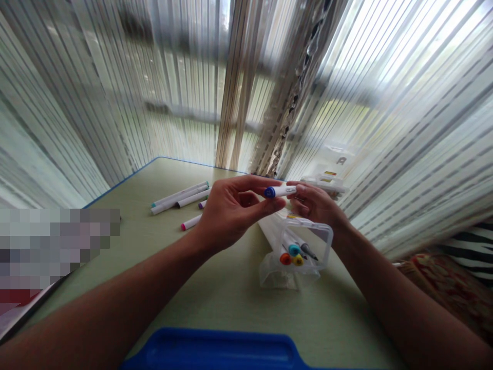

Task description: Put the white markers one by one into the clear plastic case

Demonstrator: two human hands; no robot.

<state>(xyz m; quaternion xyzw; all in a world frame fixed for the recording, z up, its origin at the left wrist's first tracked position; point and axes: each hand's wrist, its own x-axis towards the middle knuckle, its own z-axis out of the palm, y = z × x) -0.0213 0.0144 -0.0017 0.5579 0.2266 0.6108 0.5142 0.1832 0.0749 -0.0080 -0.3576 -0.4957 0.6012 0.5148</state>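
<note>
A white marker with a blue end (280,191) is held level above the table, its blue end facing left. My left hand (231,210) has forefinger and thumb closed about the blue end. At the other end, the fingers of my right hand (318,203) pinch the marker. Just below my hands lies a clear plastic marker case (327,241), its open end toward me. Inside it are several markers with orange, teal, yellow and grey ends (295,251). Left of my left hand, several white markers (179,198) lie loose, some partly hidden behind it.
The light green table (215,308) has a blue edge and a blue tray-like part (223,349) at the front. Another clear plastic container (325,180) stands behind my right hand. Striped sheer curtains (185,77) hang at the back. Patterned fabric (435,282) is at the right.
</note>
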